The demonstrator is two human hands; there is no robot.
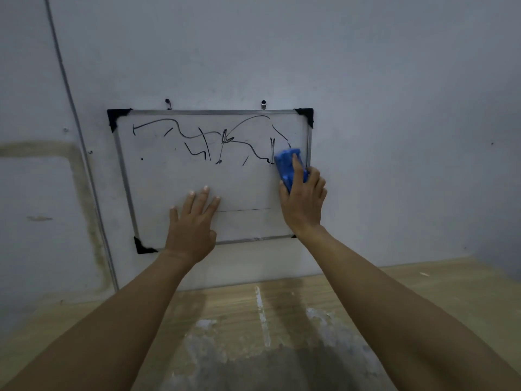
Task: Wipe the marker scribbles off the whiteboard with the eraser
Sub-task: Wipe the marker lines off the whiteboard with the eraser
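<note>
A small whiteboard (158, 193) with a metal frame and black corner caps hangs on the wall. Black marker scribbles (203, 136) run across its upper half; the lower half is bare apart from a thin faint line. My right hand (303, 198) presses a blue eraser (287, 165) flat against the board at its right edge, just below the rightmost scribbles. My left hand (194, 221) lies flat on the lower middle of the board, fingers spread, holding nothing.
Two hooks (263, 104) at the top carry the board on a pale grey wall. A thin metal strip (84, 153) runs down the wall to the left. Below is a wooden surface (423, 283) with white and dark smears.
</note>
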